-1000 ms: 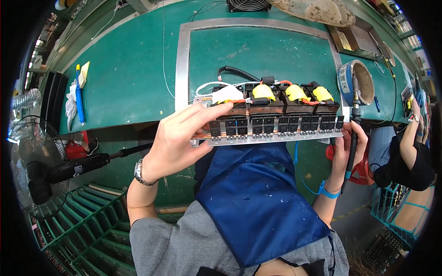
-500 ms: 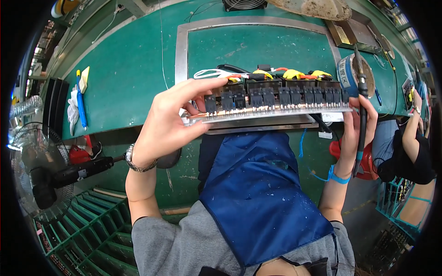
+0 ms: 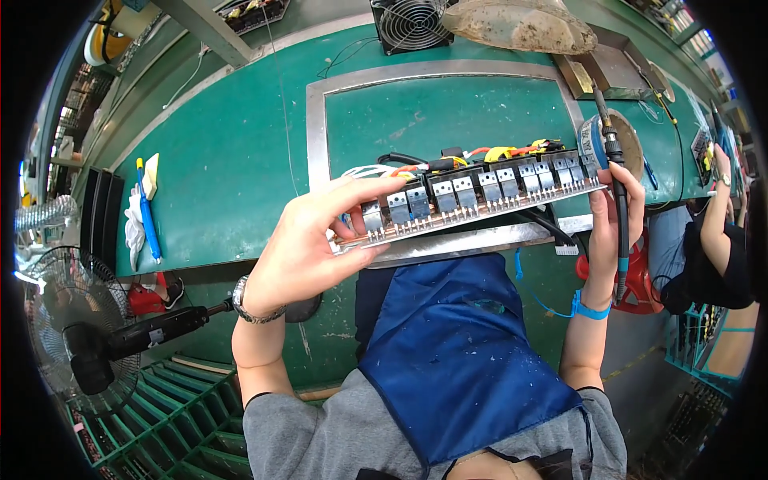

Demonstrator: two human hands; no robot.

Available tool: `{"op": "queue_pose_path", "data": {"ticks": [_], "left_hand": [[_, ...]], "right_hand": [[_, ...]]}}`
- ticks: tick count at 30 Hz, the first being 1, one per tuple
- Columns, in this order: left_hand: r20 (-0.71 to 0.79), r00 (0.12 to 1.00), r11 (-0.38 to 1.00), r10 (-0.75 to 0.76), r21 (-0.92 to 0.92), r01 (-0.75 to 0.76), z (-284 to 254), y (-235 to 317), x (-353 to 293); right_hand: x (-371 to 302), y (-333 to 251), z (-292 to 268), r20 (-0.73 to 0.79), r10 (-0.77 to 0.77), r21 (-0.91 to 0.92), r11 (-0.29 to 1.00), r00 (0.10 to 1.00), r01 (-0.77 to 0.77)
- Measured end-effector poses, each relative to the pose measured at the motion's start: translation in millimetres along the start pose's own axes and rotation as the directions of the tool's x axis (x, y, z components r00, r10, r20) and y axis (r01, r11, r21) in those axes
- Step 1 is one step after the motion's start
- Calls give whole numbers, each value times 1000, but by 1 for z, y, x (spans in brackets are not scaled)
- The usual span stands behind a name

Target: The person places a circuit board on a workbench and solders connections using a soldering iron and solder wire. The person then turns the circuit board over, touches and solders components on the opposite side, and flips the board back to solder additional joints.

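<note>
The left grip [image 3: 298,240] pinches the left end of the circuit board [image 3: 466,192], held tilted above the front edge of the green table [image 3: 224,160]; the board looks stiff and fairly weighty, its rowed pins probably easy to bend, so the bare ends seem the safest hold. The right grip [image 3: 605,226] supports its right end while also grasping the soldering iron [image 3: 622,252]. Around them, a fan [image 3: 88,344] stands far left, a white glove [image 3: 133,226] and blue tool [image 3: 148,216] lie on the table's left, a ring-shaped roll [image 3: 593,144] on its right, and a co-worker [image 3: 708,268] is far right.
</note>
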State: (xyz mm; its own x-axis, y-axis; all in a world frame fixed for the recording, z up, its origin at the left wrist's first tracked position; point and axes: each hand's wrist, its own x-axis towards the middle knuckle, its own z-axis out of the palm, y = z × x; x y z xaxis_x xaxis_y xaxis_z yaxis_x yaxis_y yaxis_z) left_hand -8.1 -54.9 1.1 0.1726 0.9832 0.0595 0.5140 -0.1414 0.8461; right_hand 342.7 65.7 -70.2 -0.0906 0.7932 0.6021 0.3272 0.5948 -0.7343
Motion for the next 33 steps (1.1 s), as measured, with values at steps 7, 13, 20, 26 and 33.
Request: {"op": "queue_pose_path", "data": {"ticks": [7, 13, 20, 26, 33], "left_hand": [[7, 1000, 1000, -10, 20, 10, 1, 1, 0], [22, 1000, 999, 12, 50, -13, 1, 0, 0], [-24, 1000, 999, 18, 45, -17, 6, 7, 0], [16, 998, 995, 55, 81, -56, 4, 4, 2], [-41, 997, 995, 67, 75, -64, 9, 3, 1]], "right_hand": [[-2, -1, -3, 2, 18, 24, 1000, 1000, -18], [-2, -1, -4, 10, 7, -4, 1000, 1000, -7], [-3, -1, -5, 23, -7, 15, 1000, 1000, 7], [-4, 1, -11, 35, 29, 13, 999, 999, -30], [-5, 2, -10, 25, 15, 1, 1000, 1000, -15]]}}
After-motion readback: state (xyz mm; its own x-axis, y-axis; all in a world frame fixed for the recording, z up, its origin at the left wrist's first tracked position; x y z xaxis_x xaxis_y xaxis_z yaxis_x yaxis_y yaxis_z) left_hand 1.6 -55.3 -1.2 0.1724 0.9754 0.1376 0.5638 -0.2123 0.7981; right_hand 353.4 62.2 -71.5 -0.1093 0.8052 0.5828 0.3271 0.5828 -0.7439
